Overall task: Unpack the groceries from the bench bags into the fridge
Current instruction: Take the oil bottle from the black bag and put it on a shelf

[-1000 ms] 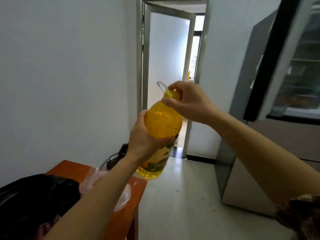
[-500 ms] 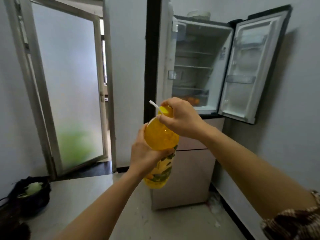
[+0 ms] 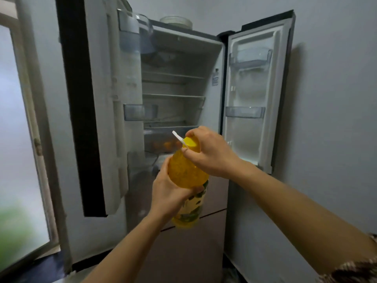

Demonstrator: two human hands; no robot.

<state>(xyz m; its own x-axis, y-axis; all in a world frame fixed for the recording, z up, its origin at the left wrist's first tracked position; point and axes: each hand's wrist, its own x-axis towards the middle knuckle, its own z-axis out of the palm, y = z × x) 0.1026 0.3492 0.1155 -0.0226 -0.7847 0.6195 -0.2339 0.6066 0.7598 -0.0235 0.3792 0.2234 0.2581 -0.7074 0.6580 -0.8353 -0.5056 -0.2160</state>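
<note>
A large yellow oil bottle (image 3: 184, 172) with a leafy label, a yellow cap and a white carry handle is held up in front of the open fridge (image 3: 173, 82). My left hand (image 3: 171, 190) grips the bottle's body from the left. My right hand (image 3: 208, 152) grips its neck just below the cap. Both fridge doors stand open. Inside, the glass shelves look bare, and the lower drawer (image 3: 161, 141) holds orange fruit.
The left fridge door (image 3: 98, 111) has bins at the top and middle. The right fridge door (image 3: 253, 94) carries two bins. A stack of dishes (image 3: 176, 21) sits on top of the fridge. A frosted glass door (image 3: 18, 139) stands at the left, a wall at the right.
The view has swung right from the bench and doorway to face the fridge, which is closer now. Both hands keep the same hold on the bottle.
</note>
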